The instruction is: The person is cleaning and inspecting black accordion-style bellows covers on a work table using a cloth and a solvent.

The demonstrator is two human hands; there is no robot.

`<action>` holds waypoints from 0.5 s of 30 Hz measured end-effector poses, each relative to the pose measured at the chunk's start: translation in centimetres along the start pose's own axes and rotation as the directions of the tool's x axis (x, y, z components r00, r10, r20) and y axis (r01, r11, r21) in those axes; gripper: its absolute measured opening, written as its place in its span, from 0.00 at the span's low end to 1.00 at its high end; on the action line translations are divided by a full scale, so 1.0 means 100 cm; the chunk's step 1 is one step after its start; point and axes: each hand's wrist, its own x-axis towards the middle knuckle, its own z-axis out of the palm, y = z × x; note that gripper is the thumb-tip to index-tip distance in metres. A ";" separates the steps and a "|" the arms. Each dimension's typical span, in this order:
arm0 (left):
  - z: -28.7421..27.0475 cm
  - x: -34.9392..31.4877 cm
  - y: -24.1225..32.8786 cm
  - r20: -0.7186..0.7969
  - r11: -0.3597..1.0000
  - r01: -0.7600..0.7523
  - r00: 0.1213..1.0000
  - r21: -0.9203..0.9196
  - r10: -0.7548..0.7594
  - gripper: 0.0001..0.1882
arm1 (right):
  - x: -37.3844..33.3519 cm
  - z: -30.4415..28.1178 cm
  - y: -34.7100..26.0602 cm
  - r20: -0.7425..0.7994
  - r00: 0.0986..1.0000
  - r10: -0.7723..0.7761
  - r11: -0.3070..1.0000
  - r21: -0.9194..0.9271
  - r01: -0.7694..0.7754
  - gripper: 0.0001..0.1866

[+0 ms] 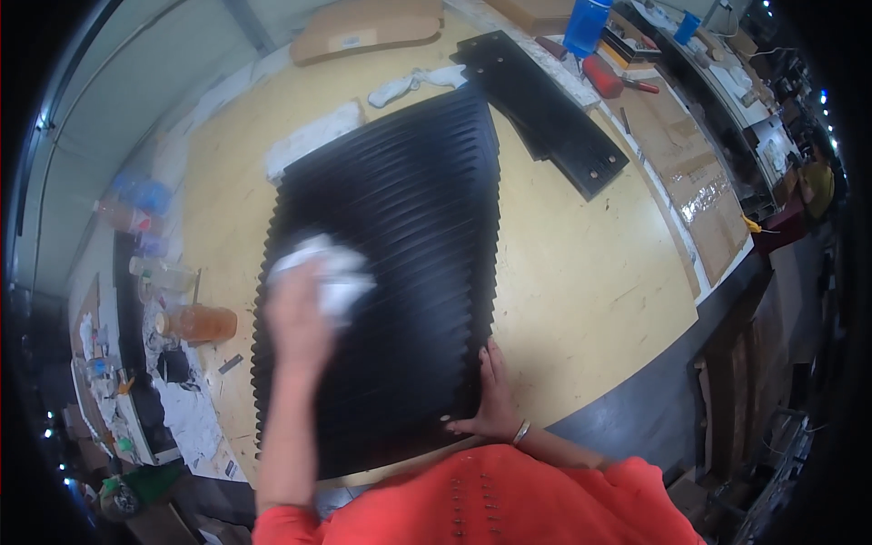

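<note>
Left hand (pixel 295 318), seemingly rag-clutching (pixel 329 268)

Flat brown cardboard package (pixel 368 27) at far edge of counter (pixel 590 272), small white label (pixel 351 41) on its near face. Second brown cardboard piece (pixel 536 11) at top, partly cut off. Flattened cardboard sheet (pixel 690 182) along right counter edge, glossy clear tape patch over it. No signs or screens discernible.

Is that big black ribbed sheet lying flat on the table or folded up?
Lying flat and spread out. The black ribbed sheet covers much of the yellow table, its pleats showing across its length under both hands.
</note>
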 end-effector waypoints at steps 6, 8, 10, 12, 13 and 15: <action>0.008 -0.043 -0.009 0.324 0.852 -0.473 0.861 0.224 0.393 0.20 | 0.002 -0.005 -0.002 -0.037 0.998 -0.049 0.999 -0.008 0.049 0.70; -0.040 -0.068 -0.066 0.160 0.866 -0.305 0.952 0.397 0.261 0.21 | 0.001 -0.005 -0.007 -0.028 0.999 -0.044 0.999 -0.009 0.044 0.70; -0.048 -0.080 -0.071 -0.030 0.893 -0.130 0.987 0.430 0.158 0.21 | 0.000 -0.005 -0.011 -0.029 0.999 -0.044 0.999 -0.011 0.044 0.70; -0.018 -0.075 -0.008 -0.090 0.878 -0.227 0.953 0.422 0.290 0.19 | 0.000 -0.001 -0.010 -0.032 0.999 -0.033 0.999 -0.006 0.033 0.70; 0.006 -0.070 0.036 0.025 0.808 -0.383 0.909 0.447 0.416 0.18 | -0.001 -0.001 -0.009 -0.038 0.999 -0.018 1.000 -0.006 0.018 0.69; 0.040 -0.086 0.078 0.480 0.810 -0.553 0.774 0.196 0.413 0.15 | 0.008 -0.003 0.002 0.221 0.967 -0.126 0.979 -0.130 0.158 0.70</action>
